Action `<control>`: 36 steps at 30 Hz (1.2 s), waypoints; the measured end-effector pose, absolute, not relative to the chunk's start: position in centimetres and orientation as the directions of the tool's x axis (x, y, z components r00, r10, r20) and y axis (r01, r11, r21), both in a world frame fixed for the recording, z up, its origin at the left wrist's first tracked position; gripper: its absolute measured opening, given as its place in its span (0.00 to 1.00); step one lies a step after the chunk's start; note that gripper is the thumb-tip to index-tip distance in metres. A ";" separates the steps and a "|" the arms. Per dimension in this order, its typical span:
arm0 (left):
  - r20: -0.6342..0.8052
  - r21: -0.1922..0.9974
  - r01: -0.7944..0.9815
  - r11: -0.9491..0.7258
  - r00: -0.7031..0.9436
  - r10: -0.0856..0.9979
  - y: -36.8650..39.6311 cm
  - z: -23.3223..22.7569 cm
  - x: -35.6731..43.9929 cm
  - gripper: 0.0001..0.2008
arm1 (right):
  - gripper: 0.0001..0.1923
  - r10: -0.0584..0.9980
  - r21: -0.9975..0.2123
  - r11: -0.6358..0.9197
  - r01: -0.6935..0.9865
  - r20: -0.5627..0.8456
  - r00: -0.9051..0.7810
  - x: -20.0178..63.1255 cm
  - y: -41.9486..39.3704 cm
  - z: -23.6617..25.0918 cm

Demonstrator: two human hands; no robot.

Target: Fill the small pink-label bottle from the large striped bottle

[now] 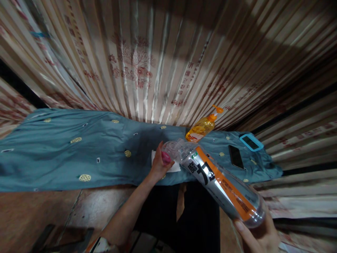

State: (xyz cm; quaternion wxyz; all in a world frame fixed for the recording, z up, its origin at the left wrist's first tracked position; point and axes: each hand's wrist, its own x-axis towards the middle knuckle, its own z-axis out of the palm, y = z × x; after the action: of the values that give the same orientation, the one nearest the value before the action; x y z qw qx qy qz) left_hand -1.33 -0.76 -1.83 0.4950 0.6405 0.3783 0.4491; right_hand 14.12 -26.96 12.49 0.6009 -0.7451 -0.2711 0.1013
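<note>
Over blue cloth (65,154) — right hand (259,236) grips bottle (221,182), left hand (158,165) at pink cap (165,157).

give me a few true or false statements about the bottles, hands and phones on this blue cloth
1. The right hand holds the big clear bottle by its base. True.
2. The left hand grips a pink cap at the bottle's mouth. True.
3. The orange pump bottle is in the left hand. False: it rests on the blue cloth, untouched.
4. The dark phone lies on the floor. False: it lies on the cloth.
5. The big bottle stands upright. False: it is tilted.
</note>
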 end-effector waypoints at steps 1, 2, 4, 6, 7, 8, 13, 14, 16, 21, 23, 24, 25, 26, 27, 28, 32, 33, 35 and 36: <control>0.197 0.974 0.044 -0.221 0.310 0.930 -0.8 -1.9 -1.3 0.54 | 0.53 0.522 -0.951 -0.129 0.282 0.177 0.834 14.1 -27.0 12.5; 0.196 0.974 0.045 -0.220 0.309 0.931 -0.8 -1.9 -1.3 0.55 | 0.53 0.519 -0.951 -0.127 0.281 0.178 0.836 14.2 -27.0 12.5; 0.204 0.973 0.038 -0.226 0.306 0.930 -0.7 -2.0 -1.3 0.55 | 0.54 0.517 -0.952 -0.125 0.278 0.177 0.838 14.2 -27.0 12.3; 0.215 0.971 0.031 -0.236 0.305 0.928 -0.7 -2.1 -1.3 0.55 | 0.53 0.521 -0.950 -0.134 0.283 0.175 0.836 14.3 -27.1 12.1; 0.219 0.971 0.029 -0.239 0.307 0.926 -0.7 -2.1 -1.3 0.54 | 0.53 0.522 -0.946 -0.141 0.292 0.180 0.834 14.4 -27.2 12.0; 0.220 0.970 0.028 -0.240 0.310 0.925 -0.7 -2.2 -1.3 0.54 | 0.52 0.524 -0.941 -0.149 0.305 0.186 0.831 14.4 -27.3 11.9; 0.224 0.969 0.030 -0.244 0.308 0.925 -0.7 -2.2 -1.3 0.54 | 0.51 0.540 -0.931 -0.161 0.327 0.194 0.819 14.4 -27.4 12.0; 0.222 0.970 0.032 -0.243 0.309 0.925 -0.7 -2.2 -1.4 0.54 | 0.51 0.543 -0.932 -0.167 0.323 0.186 0.819 14.4 -27.4 12.1; 0.216 0.971 0.030 -0.237 0.313 0.925 -0.7 -2.1 -1.4 0.54 | 0.52 0.545 -0.933 -0.182 0.310 0.167 0.822 14.3 -27.3 12.3; 0.206 0.975 0.017 -0.223 0.314 0.927 -0.8 -2.0 -1.4 0.54 | 0.54 0.541 -0.941 -0.173 0.292 0.157 0.826 14.2 -27.2 12.6; 0.201 0.976 0.018 -0.218 0.314 0.928 -0.8 -2.0 -1.4 0.55 | 0.53 0.540 -0.938 -0.178 0.298 0.160 0.826 14.2 -27.2 12.5; 0.201 0.976 0.019 -0.217 0.315 0.928 -0.8 -2.0 -1.4 0.55 | 0.53 0.541 -0.938 -0.179 0.296 0.158 0.826 14.2 -27.2 12.5; 0.201 0.976 0.021 -0.219 0.314 0.928 -0.8 -2.0 -1.4 0.55 | 0.53 0.540 -0.940 -0.180 0.292 0.153 0.827 14.2 -27.2 12.4; 0.203 0.975 0.025 -0.221 0.313 0.928 -0.8 -1.9 -1.4 0.55 | 0.53 0.540 -0.942 -0.177 0.284 0.148 0.829 14.2 -27.2 12.4; 0.204 0.974 0.031 -0.225 0.313 0.928 -0.8 -1.9 -1.4 0.55 | 0.53 0.538 -0.945 -0.172 0.279 0.147 0.830 14.2 -27.2 12.4; 0.205 0.973 0.038 -0.228 0.313 0.927 -0.8 -1.8 -1.4 0.54 | 0.54 0.534 -0.945 -0.165 0.282 0.154 0.832 14.1 -27.2 12.4; 0.204 0.972 0.050 -0.230 0.315 0.927 -0.8 -1.7 -1.5 0.53 | 0.53 0.523 -0.937 -0.156 0.311 0.189 0.831 14.1 -27.1 12.5; 0.203 0.972 0.048 -0.229 0.314 0.927 -0.8 -1.7 -1.5 0.54 | 0.52 0.527 -0.935 -0.160 0.317 0.191 0.828 14.1 -27.1 12.5; 0.202 0.973 0.043 -0.226 0.313 0.928 -0.8 -1.8 -1.4 0.54 | 0.52 0.542 -0.929 -0.169 0.329 0.191 0.819 14.2 -27.1 12.5; 0.203 0.973 0.042 -0.227 0.313 0.928 -0.8 -1.8 -1.4 0.54 | 0.51 0.548 -0.925 -0.169 0.341 0.199 0.812 14.2 -27.2 12.4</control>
State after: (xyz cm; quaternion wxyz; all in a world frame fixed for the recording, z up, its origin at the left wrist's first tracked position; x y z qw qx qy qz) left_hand -1.37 -0.82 -1.82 0.4939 0.6423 0.3777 0.4482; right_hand 14.22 -27.20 12.40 0.5744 -0.7591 -0.2927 0.0902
